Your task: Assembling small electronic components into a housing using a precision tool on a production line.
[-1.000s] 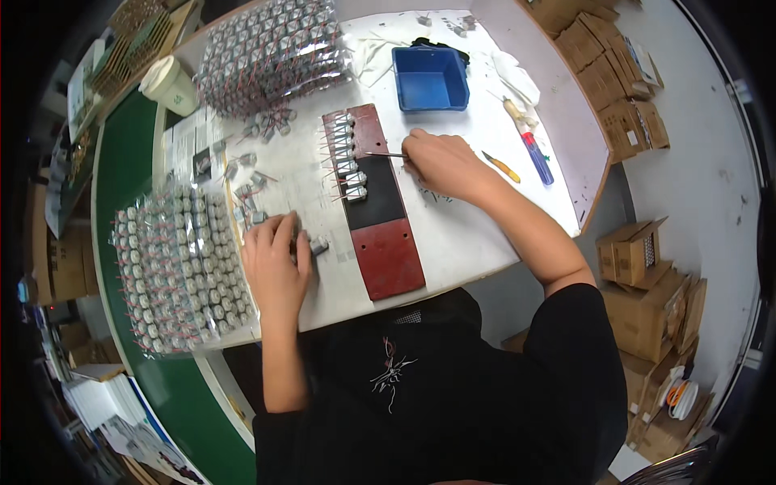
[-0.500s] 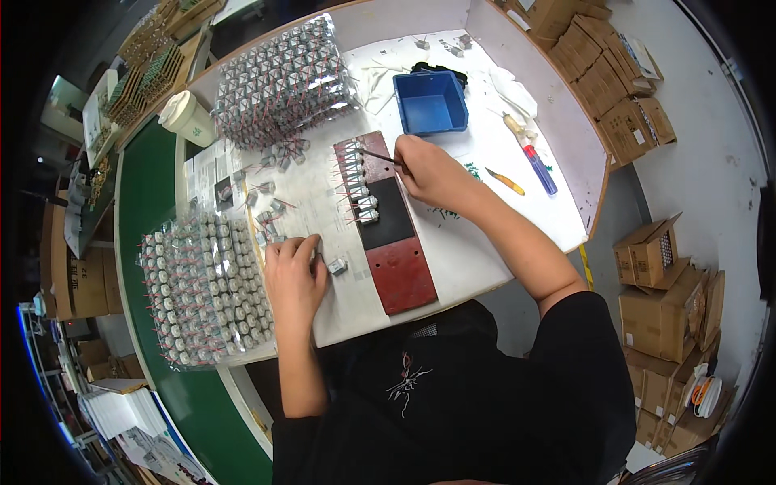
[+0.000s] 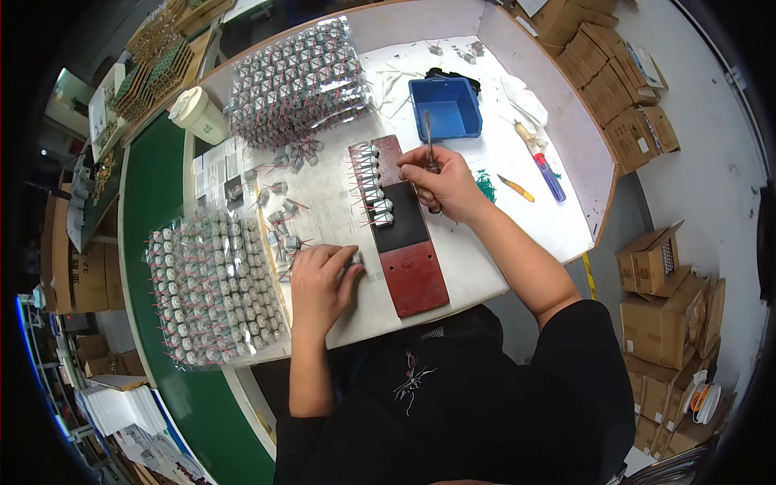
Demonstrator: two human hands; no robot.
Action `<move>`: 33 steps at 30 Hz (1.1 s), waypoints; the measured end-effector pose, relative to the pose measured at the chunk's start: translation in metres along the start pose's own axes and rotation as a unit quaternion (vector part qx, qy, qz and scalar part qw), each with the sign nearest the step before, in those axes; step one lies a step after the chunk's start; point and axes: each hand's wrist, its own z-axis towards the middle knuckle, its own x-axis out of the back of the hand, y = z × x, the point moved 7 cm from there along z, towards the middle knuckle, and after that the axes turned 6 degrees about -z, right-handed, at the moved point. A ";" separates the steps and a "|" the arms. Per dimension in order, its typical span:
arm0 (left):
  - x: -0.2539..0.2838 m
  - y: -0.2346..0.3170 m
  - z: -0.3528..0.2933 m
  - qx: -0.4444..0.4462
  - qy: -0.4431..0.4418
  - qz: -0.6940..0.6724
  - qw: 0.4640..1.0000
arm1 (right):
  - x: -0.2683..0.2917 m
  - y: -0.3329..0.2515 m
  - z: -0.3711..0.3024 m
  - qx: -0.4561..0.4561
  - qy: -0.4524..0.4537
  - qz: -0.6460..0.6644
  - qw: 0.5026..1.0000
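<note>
My left hand (image 3: 319,283) is low over the light work board, thumb and forefinger closed around a small silver motor (image 3: 356,258) that they partly hide. My right hand (image 3: 449,184) is closed on a slim metal-shafted hand tool (image 3: 429,133). The shaft points up and away, toward the blue bin; its kind is unclear. Left of that hand, a row of small wired motors (image 3: 374,186) lies along the left edge of a dark red plate (image 3: 414,279) with a black pad (image 3: 404,222). Their red and dark wires point left.
Bagged motors (image 3: 214,291) fill the left side, and a stacked pack (image 3: 299,81) stands behind. Loose motors (image 3: 279,214) lie between. A blue bin (image 3: 461,113), yellow-handled knife (image 3: 517,188), red-and-blue-handled tool (image 3: 550,174) and green bits (image 3: 485,184) lie right. A white lidded cup (image 3: 196,115) stands far left.
My right hand has drawn the tool back from the motor row and turned its shaft upward. My left hand has moved right and closed its fingers around the single motor.
</note>
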 end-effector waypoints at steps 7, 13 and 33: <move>-0.011 0.021 0.023 -0.015 0.066 -0.121 0.990 | 0.001 0.004 -0.008 -0.060 -0.002 0.033 0.998; -0.032 0.029 0.040 -0.084 0.064 -0.080 0.991 | 0.011 0.005 -0.005 -0.051 0.004 0.051 0.997; -0.041 -0.004 0.024 0.130 0.071 -0.238 0.960 | -0.004 -0.002 -0.012 -0.059 -0.017 -0.110 0.992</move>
